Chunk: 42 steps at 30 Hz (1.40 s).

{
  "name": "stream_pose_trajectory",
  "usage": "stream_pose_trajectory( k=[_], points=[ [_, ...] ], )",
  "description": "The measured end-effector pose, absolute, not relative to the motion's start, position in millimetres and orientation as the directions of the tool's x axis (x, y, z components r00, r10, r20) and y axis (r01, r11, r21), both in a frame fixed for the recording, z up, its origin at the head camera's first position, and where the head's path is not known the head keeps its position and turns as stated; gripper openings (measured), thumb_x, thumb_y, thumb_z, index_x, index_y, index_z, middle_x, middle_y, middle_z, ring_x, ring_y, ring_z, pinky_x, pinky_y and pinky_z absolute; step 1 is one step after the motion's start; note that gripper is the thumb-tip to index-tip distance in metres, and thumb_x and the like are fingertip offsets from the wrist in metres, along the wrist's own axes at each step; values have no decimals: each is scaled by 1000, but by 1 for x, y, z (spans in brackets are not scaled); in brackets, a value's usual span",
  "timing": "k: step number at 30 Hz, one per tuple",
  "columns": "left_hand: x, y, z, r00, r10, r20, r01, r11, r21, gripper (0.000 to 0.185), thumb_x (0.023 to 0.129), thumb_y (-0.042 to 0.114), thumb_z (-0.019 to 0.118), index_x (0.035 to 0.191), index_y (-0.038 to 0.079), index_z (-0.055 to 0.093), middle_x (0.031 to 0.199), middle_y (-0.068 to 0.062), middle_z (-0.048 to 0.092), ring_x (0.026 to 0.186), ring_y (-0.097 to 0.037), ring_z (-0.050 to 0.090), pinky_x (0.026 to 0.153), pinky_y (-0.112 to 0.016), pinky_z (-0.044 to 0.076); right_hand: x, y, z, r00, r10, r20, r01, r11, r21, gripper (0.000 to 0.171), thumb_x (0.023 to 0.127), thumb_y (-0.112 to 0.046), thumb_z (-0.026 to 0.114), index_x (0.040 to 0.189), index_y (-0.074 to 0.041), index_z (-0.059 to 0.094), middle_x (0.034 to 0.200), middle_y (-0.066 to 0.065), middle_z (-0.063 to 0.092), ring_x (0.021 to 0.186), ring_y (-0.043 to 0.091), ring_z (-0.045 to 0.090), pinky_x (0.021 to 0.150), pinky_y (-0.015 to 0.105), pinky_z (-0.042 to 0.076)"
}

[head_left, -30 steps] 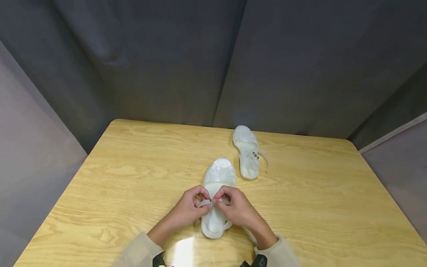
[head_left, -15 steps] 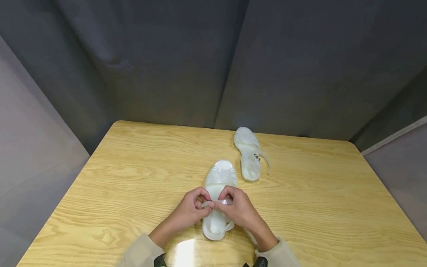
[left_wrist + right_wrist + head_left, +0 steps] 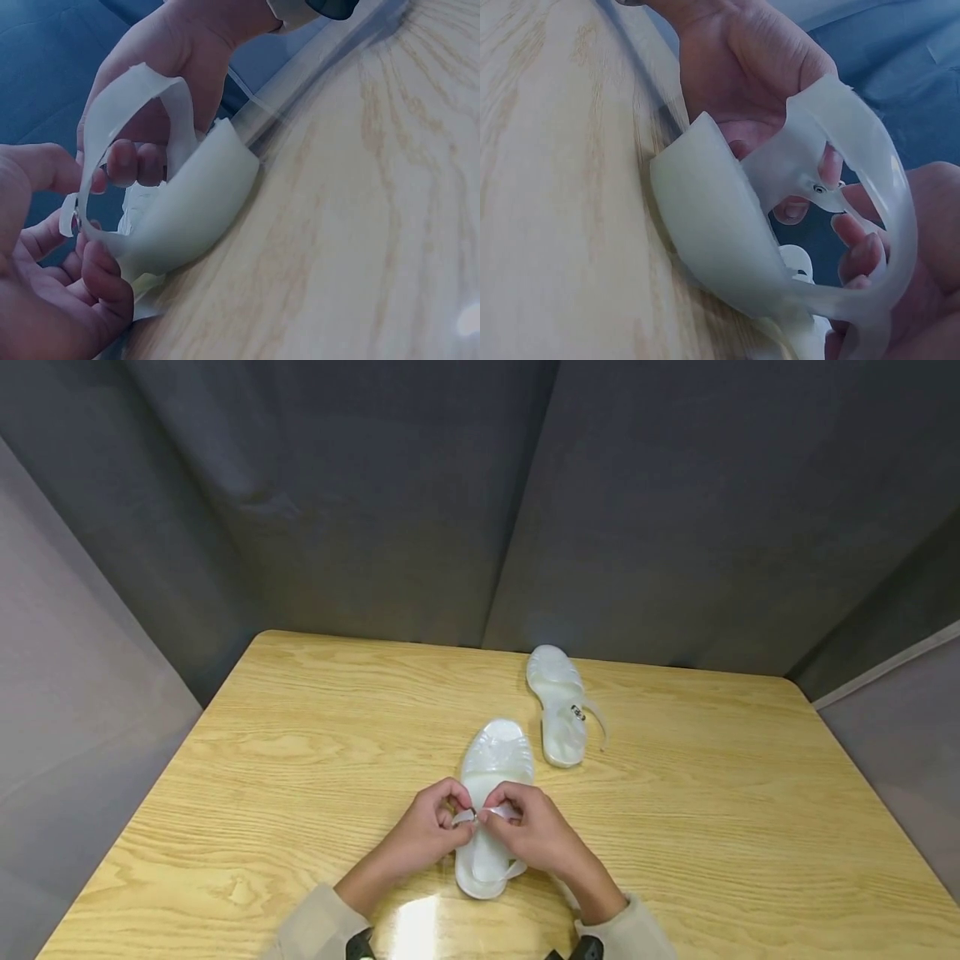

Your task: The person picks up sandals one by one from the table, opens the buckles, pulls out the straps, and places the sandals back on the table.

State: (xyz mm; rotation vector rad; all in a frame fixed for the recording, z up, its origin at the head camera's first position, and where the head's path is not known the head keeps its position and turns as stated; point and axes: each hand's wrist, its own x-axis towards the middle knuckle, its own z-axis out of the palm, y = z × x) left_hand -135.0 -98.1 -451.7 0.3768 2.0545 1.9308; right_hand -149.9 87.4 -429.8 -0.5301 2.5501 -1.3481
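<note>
A translucent white jelly sandal [image 3: 497, 752] lies toe-away on the table in front of me. My left hand [image 3: 430, 820] pinches the buckle end of its ankle strap from the left, with the small metal buckle [image 3: 473, 814] at the fingertips. From the right, my right hand [image 3: 528, 822] pinches the strap close to that buckle. In the right wrist view the strap [image 3: 889, 169] loops up behind the heel cup [image 3: 709, 217], and a metal stud [image 3: 819, 189] shows near the fingers. Whether the strap end is through the buckle, I cannot tell.
A second matching sandal [image 3: 553, 677] lies farther back and to the right, its strap [image 3: 597, 718] loose and its buckle [image 3: 577, 712] visible. The wooden table [image 3: 300, 735] reaches to a dark curtain [image 3: 375, 510] behind, with pale panels [image 3: 82, 693] at the sides.
My right hand has shifted slightly down, and the strap end that lay across toward my left fingers has drawn back. The buckle shows between the hands again. Both sandals stay in place.
</note>
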Motion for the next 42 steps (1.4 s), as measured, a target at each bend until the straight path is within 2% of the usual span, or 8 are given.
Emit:
stream_pose_trajectory(
  k=[5,9,16,21,29,34,38,42],
  points=[
    [-136,-97,-452,-924,381,-36,-13,62,998,23,85,4,63,98,-3,47,77,-2,49,46,-2,38,42,-15,33,-150,87,-431,-924,-382,-7,-219,545,-810,11,86,-17,67,78,-14,61,58,-7,38,51,2,31,47,18,29],
    [-136,-97,-452,-924,382,-23,-1,58,998,25,86,7,64,98,-5,46,77,-1,48,47,-2,38,42,-16,33,-150,87,-431,-931,-365,-3,-217,560,-800,17,85,-19,68,73,-14,58,53,-8,31,48,2,28,44,18,26],
    [-137,-97,-452,-924,383,-21,-6,39,999,25,85,4,62,99,-5,43,66,2,42,47,-2,37,43,-16,34,-150,87,-432,-947,-321,-3,-196,587,-786,26,82,-26,72,68,-12,54,52,-8,35,46,3,30,42,18,26],
    [-137,-98,-451,-926,377,-17,-5,34,999,24,84,0,61,98,-5,43,77,0,44,49,-2,37,46,-16,33,-150,88,-432,-958,-286,-18,-164,600,-783,34,80,-31,74,65,-11,51,51,-8,33,45,4,30,41,18,26],
    [-137,-98,-452,-931,364,-20,-5,42,999,22,84,-1,59,98,-5,43,81,-3,44,52,-3,37,47,-16,33,-152,89,-432,-982,-191,1,-121,614,-780,45,70,-35,82,61,-11,45,51,-7,37,44,4,32,39,17,24],
    [-138,-99,-453,-933,358,-32,-20,36,999,21,86,0,57,100,-3,42,85,-3,44,54,-4,39,50,-17,37,-155,92,-431,-989,-146,13,-99,601,-793,46,70,-33,82,61,-11,44,52,-6,38,46,5,35,40,18,27],
    [-138,-100,-454,-935,351,-43,-35,29,999,21,88,2,56,102,-2,41,84,-3,45,54,-5,39,51,-18,38,-158,98,-430,-992,-119,32,-96,579,-810,36,71,-31,82,69,-10,53,62,-3,51,55,7,47,46,21,38],
    [-137,-101,-454,-934,353,-52,-45,27,999,22,88,3,58,103,-4,43,87,-5,48,56,-5,41,53,-19,40,-157,98,-431,-983,-170,67,-154,571,-806,29,75,-32,79,91,-11,66,92,-1,63,84,14,60,72,30,51]
  ],
)
